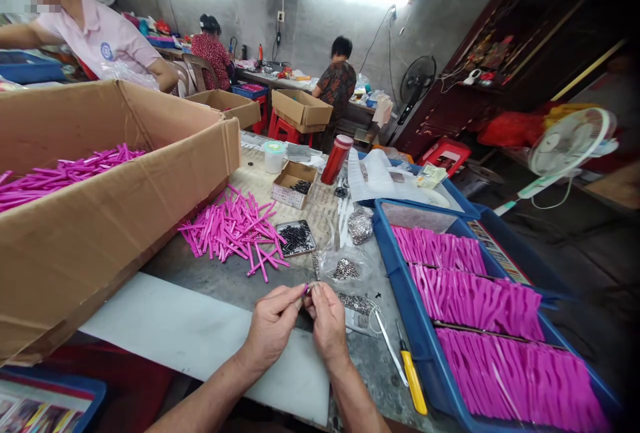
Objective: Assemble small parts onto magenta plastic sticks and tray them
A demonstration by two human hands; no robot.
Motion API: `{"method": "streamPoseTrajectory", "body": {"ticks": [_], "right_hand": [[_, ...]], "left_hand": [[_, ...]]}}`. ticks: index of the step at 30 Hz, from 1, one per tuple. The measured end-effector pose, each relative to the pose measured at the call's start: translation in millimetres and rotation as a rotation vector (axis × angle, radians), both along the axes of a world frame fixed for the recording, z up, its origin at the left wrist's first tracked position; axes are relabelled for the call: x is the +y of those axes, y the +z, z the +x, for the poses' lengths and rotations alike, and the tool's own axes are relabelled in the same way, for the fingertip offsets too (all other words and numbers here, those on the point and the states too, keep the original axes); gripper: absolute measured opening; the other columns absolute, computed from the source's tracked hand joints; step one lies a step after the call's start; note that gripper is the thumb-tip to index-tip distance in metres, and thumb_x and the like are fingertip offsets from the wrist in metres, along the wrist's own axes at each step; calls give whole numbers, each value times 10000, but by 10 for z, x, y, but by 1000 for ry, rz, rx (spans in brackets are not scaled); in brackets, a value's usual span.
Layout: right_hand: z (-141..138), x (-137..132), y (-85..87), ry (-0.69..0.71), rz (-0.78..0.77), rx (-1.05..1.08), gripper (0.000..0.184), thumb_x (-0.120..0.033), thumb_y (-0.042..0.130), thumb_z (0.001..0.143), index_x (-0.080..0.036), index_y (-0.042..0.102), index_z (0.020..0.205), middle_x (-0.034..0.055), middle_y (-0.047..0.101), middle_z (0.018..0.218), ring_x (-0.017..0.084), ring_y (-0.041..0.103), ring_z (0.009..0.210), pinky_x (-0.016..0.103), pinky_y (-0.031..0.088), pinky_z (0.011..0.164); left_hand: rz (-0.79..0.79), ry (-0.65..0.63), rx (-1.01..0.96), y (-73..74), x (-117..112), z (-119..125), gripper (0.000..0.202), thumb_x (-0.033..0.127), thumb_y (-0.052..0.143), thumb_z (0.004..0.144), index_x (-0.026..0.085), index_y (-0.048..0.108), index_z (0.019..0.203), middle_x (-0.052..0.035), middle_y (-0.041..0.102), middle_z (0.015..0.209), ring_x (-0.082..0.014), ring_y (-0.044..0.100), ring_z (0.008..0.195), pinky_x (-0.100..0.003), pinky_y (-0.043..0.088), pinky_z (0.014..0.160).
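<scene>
My left hand point(271, 328) and my right hand point(327, 318) meet fingertip to fingertip over the table's near edge, both closed in a pinch. Between them is a small purple plastic piece point(306, 290), mostly covered by the fingers; a dark bit shows beside it, too small to name. Beyond the hands lies a loose heap of magenta plastic sticks point(233, 228). A small tray of black pins or screws point(295, 238) sits right of the heap. Closer to my right hand, small metal nuts or rings point(346, 269) rest on a clear plastic bag.
Left stands a large cardboard box point(125, 213) holding more sticks. At right, a blue crate point(400, 280) contains rows of flat magenta parts. A yellow-handled screwdriver point(413, 380), a white tool point(393, 350) and a red flask point(337, 160) are on the table. Several people sit beyond.
</scene>
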State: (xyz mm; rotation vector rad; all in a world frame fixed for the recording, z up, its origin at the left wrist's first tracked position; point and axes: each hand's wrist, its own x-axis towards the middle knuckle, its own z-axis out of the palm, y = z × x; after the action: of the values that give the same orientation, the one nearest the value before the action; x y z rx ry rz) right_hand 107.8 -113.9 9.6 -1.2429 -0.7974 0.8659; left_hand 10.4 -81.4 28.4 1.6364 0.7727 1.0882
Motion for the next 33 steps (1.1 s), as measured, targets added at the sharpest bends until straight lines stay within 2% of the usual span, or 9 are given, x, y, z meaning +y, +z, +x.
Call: {"method": "streamPoseTrajectory", "body": {"ticks": [4,7,13,16,21,24,28,33], "right_hand": [[11,-24,9,-61,-8,-154,181,-334,470,744,-171,460,665,-35,392,585,98,359,547,218,325,519],[4,-34,17,-75,-4,-207,202,-332,446,757,-173,447,634,-37,380,568,100,354,541,220,318,511],[-17,-4,1,9,5,-5,272,-371,412,773,-183,378,579,-53,322,532,83,305,484,208,279,451],[-11,-2,4,5,21,11,260,-374,412,774,-182,397,600,-52,332,542,84,318,488,207,294,460],[15,-38,2,-70,-6,-210,189,-335,457,755,-171,473,662,-29,419,586,103,383,549,221,333,523],[14,-52,-4,-98,-8,-279,208,-333,440,766,-173,467,637,-31,402,564,106,372,539,222,324,512],[-14,-40,12,-62,-19,-159,264,-362,413,776,-183,404,581,-49,329,524,94,315,490,213,290,461],[-19,-28,16,11,9,-49,267,-392,407,775,-184,403,607,-49,325,548,90,309,494,209,283,458]], "left_hand": [[-41,-2,1,6,-13,14,248,153,479,724,147,663,890,-8,493,577,-104,466,535,-188,407,459],[-36,-9,8,11,-24,15,246,154,483,724,147,662,892,-12,505,588,-104,471,537,-193,412,471],[-24,-10,-5,1,-17,7,248,137,478,720,146,664,883,-22,545,611,-107,493,551,-199,428,501],[-40,-1,-11,-10,-8,11,249,128,477,720,143,662,885,-12,524,598,-98,479,531,-194,422,488],[-32,-1,5,-10,-16,20,244,139,477,729,134,661,889,-2,488,569,-94,459,506,-196,413,472],[17,-11,29,-28,-30,11,249,128,473,735,133,654,906,-23,529,607,-107,485,545,-207,423,506],[86,-20,31,-57,-34,-2,267,116,460,742,151,643,933,-36,562,645,-119,512,594,-221,436,559],[-10,0,8,-19,-28,7,246,136,477,727,150,660,891,-21,543,610,-112,502,562,-205,435,511]]}}
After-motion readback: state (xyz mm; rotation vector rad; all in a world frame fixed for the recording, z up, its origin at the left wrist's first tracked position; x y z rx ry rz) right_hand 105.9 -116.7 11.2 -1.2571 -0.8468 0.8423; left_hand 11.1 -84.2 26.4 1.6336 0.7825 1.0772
